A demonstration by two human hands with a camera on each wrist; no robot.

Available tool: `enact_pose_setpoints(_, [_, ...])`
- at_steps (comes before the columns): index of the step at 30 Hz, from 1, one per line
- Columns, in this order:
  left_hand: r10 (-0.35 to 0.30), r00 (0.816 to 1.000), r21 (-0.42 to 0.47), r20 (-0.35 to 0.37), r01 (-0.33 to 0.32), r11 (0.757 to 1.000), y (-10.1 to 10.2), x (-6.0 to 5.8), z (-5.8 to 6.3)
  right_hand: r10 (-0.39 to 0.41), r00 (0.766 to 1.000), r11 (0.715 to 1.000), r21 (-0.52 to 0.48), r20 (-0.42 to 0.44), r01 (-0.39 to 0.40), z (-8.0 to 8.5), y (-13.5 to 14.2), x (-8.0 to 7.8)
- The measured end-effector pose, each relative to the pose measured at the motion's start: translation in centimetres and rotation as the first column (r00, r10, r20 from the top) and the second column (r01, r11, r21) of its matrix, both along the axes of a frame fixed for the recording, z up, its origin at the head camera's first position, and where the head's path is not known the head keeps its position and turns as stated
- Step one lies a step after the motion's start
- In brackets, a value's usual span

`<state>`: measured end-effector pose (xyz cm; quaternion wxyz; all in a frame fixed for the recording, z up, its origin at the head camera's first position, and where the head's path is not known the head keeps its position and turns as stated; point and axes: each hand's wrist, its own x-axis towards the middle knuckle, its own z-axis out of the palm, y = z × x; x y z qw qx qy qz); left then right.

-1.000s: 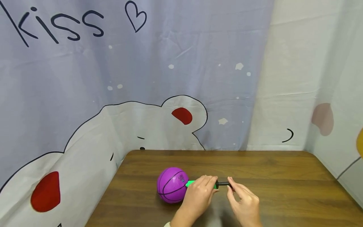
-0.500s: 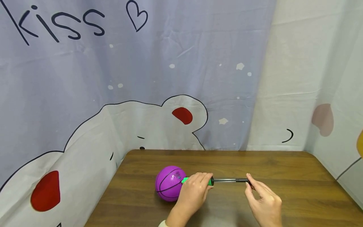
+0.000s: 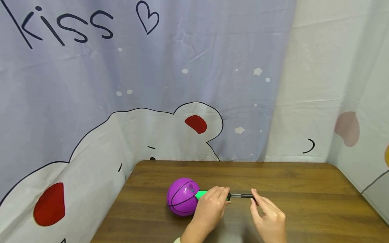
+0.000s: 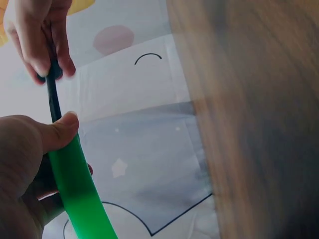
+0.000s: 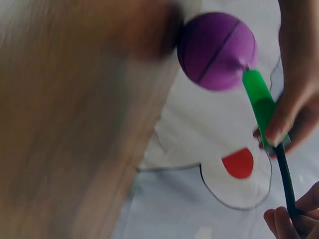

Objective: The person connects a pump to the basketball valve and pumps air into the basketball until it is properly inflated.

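Note:
A purple ball (image 3: 182, 197) with black basketball lines sits on the table's left part. The tip of a green hand pump (image 5: 259, 97) meets its surface, best seen in the right wrist view. My left hand (image 3: 209, 209) grips the pump's green barrel (image 4: 79, 184), thumb lying along it near the collar. To the right, my right hand (image 3: 268, 216) pinches the black handle at the end of the pump's rod (image 3: 241, 195). Part of the rod shows drawn out between the two hands. Most of the barrel is hidden behind the left hand in the head view.
The wooden table (image 3: 319, 195) has rounded far corners. Behind it and at both sides hangs a printed curtain (image 3: 194, 67) with a white bear, a heart and lettering. Its lower edge meets the table's back.
My right hand first pulled the rod out to the right, then pushed it partway back left toward the barrel. The left hand and ball shifted only slightly.

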<state>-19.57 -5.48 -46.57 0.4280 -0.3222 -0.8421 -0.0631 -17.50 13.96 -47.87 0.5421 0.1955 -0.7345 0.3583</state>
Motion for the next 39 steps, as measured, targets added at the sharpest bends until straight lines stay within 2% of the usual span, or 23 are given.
enact_pose_setpoints(4, [-0.008,1.0,-0.016,-0.007,0.008,1.0,0.4,0.2,-0.3,0.029,0.999,0.999,0.036,0.032,-0.03,-0.6,-1.0,0.1])
enact_pose_setpoints(9, [-0.037,0.999,-0.001,0.033,0.037,0.999,0.5,0.1,-0.2,0.061,0.996,0.997,0.047,0.073,-0.064,-0.4,-1.0,0.2])
enact_pose_setpoints(12, [-0.035,0.997,0.009,0.066,0.035,0.999,0.2,0.0,0.0,0.033,0.998,0.998,0.042,0.059,-0.036,0.0,-0.2,0.1])
enact_pose_setpoints(18, [0.008,0.991,0.022,0.13,-0.011,1.0,-0.6,-0.1,0.4,-0.042,0.999,0.998,-0.048,-0.007,0.042,0.6,2.1,-0.1])
enact_pose_setpoints(25, [0.009,0.987,0.041,0.163,-0.016,0.999,-0.8,0.0,0.5,-0.054,0.998,0.997,-0.057,0.028,0.056,1.3,3.1,0.3])
enact_pose_setpoints(28, [0.004,0.988,0.045,0.153,-0.011,0.999,-0.7,0.1,0.5,-0.055,0.998,0.997,-0.058,0.026,0.056,1.4,3.0,0.4])
enact_pose_setpoints(33, [-0.004,0.996,0.035,0.085,0.001,0.999,-0.4,0.1,0.4,-0.05,0.999,0.997,-0.064,-0.002,0.05,1.2,2.7,0.2])
enact_pose_setpoints(39, [0.01,1.0,0.005,0.026,-0.01,1.0,0.5,0.4,0.3,-0.018,1.0,1.0,-0.008,-0.018,0.018,0.6,0.5,-0.1])
